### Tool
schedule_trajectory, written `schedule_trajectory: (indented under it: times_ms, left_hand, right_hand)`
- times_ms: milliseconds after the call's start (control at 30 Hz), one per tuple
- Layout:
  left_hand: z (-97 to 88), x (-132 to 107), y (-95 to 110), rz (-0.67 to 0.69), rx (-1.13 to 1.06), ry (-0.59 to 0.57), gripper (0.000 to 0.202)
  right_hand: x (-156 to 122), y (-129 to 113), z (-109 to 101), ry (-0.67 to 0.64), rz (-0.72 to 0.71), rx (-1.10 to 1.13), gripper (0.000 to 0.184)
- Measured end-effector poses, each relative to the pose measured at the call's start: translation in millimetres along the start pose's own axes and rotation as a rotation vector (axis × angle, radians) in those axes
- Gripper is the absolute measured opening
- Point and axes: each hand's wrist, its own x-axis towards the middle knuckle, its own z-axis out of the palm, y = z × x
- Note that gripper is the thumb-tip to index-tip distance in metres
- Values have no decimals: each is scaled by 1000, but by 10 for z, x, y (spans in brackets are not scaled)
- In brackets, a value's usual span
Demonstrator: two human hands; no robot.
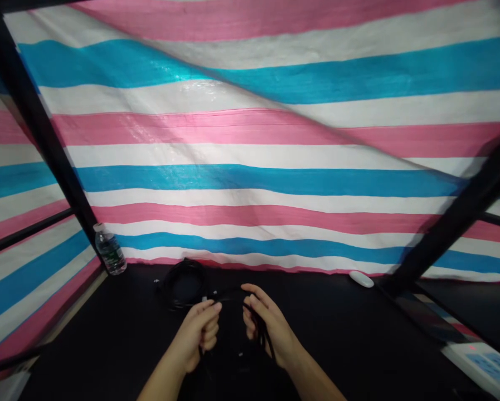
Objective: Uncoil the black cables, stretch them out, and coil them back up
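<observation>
A thin black cable (229,292) runs between my two hands above the dark table. My left hand (200,328) is closed on it, thumb pressed against the curled fingers, and a length hangs below the fist. In my right hand (268,322) several black strands lie gathered and drop past the palm, with the index finger reaching out over them. Just behind my left hand rests a coiled black cable (186,283), with light-coloured ends beside it. Against the black tabletop, much of the cable is hard to make out.
A clear plastic bottle (110,250) stands at the back left corner by a black post. A white computer mouse (362,278) lies at the back right. At the right edge sits a white device with a bluish panel (486,365). Striped sheeting (253,181) closes off the back.
</observation>
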Motion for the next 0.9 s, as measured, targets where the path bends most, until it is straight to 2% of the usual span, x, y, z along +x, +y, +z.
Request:
schedule_trajectory:
  times_ms: [100,167,267,333,400,467,533,667,767,900]
  left_hand:
    - [-49,15,30,79,-243,56,67]
    - [-95,24,63,129,-402,99,67]
    - [-154,24,112,205,-606,154,59]
    - [-173,17,133,247,-715,174,53]
    - [-178,11,142,282,-792,177,49]
    - [-177,12,140,304,-830,171,47]
    - [-174,21,130,291,-826,158,48]
    - [-156,47,87,137,-665,91,54]
    - [-127,45,46,-28,-458,-13,56]
    - [-92,10,20,-180,-255,-114,57]
  right_hand:
    - [14,58,30,12,-99,212,61]
    - [27,102,40,5,-163,267,60]
    - [44,132,42,92,-245,303,55]
    - [50,123,39,124,-235,337,53]
    - [46,108,31,83,-208,330,56]
    - [28,105,15,22,-230,225,56]
    - [-2,118,-8,29,-302,20,49]
    - [-63,145,-44,183,-499,-439,32]
    - [-62,141,-52,206,-659,-610,29]
    - [-15,137,-82,230,-732,-783,25]
